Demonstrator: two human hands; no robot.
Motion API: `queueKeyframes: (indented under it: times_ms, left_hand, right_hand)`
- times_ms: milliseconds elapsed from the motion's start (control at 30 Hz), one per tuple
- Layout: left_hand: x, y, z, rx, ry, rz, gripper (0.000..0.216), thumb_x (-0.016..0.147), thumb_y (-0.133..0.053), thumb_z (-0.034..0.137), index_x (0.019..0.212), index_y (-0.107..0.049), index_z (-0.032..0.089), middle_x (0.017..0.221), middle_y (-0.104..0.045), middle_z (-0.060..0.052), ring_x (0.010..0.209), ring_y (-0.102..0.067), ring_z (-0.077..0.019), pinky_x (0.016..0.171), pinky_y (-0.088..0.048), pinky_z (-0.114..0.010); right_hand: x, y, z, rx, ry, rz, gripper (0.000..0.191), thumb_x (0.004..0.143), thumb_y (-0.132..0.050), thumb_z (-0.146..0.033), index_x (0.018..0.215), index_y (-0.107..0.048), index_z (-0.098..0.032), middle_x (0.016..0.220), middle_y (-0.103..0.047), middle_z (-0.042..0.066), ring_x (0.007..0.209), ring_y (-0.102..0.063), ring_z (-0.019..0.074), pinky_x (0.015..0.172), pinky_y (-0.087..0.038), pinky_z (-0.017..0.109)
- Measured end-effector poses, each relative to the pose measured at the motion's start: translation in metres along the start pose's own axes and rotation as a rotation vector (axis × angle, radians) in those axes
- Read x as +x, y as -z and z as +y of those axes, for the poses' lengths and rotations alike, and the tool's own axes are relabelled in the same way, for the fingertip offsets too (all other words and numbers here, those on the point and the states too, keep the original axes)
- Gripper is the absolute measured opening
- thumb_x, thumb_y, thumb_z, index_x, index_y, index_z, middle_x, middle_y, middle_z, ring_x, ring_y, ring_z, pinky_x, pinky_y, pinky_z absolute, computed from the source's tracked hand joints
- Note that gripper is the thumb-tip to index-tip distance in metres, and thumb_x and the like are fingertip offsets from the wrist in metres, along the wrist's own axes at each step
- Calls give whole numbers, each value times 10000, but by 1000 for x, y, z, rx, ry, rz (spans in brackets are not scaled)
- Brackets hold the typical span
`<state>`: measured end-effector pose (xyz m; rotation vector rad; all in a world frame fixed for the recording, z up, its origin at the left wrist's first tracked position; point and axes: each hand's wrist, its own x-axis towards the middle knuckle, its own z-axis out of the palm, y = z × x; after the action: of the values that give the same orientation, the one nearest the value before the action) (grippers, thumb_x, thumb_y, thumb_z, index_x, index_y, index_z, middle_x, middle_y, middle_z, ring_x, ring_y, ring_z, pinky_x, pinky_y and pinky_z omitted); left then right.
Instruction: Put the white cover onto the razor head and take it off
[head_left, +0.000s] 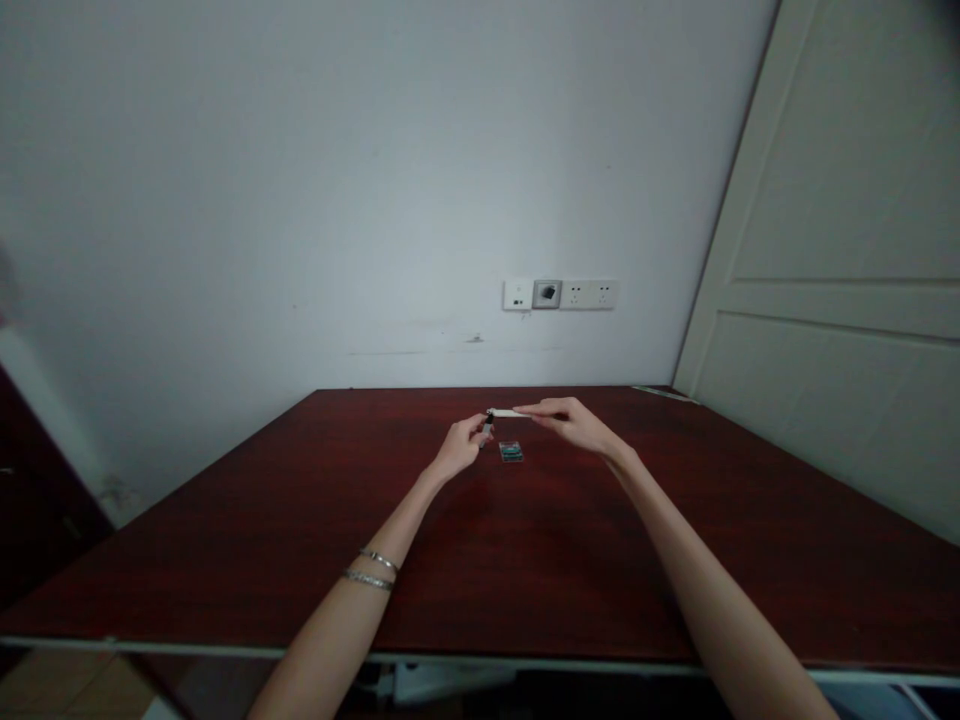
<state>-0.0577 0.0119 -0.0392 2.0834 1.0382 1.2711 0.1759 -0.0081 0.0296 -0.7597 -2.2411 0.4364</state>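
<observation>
My left hand (459, 447) is closed around a small upright stick-like thing (486, 432), grey below and black at the top; its kind is too small to tell. Between the fingers of my right hand (571, 420) is a thin white strip (510, 413), held level. The strip's left end meets or lies just over the black top; I cannot tell whether they touch. Below the strip, on the dark red table (540, 540), lies a small clear square packet (511, 452) with a teal and dark pattern.
Behind the table rises a white wall (405, 200) with a row of sockets and switch plates (559, 294). A pale panelled door (847, 260) stands along the right side. Light-coloured things (450, 680) show below the table's front edge.
</observation>
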Motion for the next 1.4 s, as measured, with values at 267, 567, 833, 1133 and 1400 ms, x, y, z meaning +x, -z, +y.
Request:
queueKeyframes:
  times_ms: [267, 567, 833, 1133, 1400]
  left_hand:
    - [1, -2, 1, 68, 8, 24, 209, 765, -465, 116, 919, -605, 139, 778, -647, -32, 731, -594, -139, 702, -435, -227]
    - [-1, -2, 10, 72, 37, 43, 187, 761, -480, 131, 879, -623, 152, 762, -644, -34, 731, -589, -152, 678, -435, -226]
    - [2, -1, 2, 16, 82, 50, 137, 750, -481, 136, 842, -580, 156, 718, -629, -13, 666, -590, -128, 643, -445, -220]
    - [6, 3, -1, -169, 180, 91, 104, 738, -491, 111, 828, -530, 144, 676, -619, -16, 566, -598, -103, 572, -472, -213]
    - [5, 6, 7, -241, 242, 111, 88, 725, -551, 128, 812, -535, 136, 643, -615, -13, 540, -600, -105, 546, -491, -215]
  right_hand:
    - [1, -4, -4, -57, -4, 7, 320, 855, -477, -269, 1144, -615, -277, 1061, -674, 25, 916, -612, 185, 820, -451, 318]
    - [1, -5, -11, -52, -21, 41, 340, 839, -490, -243, 1154, -608, -289, 1104, -657, 21, 967, -603, 206, 847, -445, 336]
    - [-2, -2, -17, 83, -43, 61, 356, 838, -475, -315, 1151, -620, -226, 1044, -678, 31, 890, -605, 184, 822, -438, 315]
    - [1, -13, 21, 214, -361, 257, 417, 707, -600, -400, 996, -687, -112, 659, -646, 32, 494, -475, 94, 471, -377, 221]
    - [-3, -23, 58, 279, -451, 228, 354, 701, -608, -359, 936, -697, -111, 724, -684, 68, 524, -538, 102, 489, -436, 221]
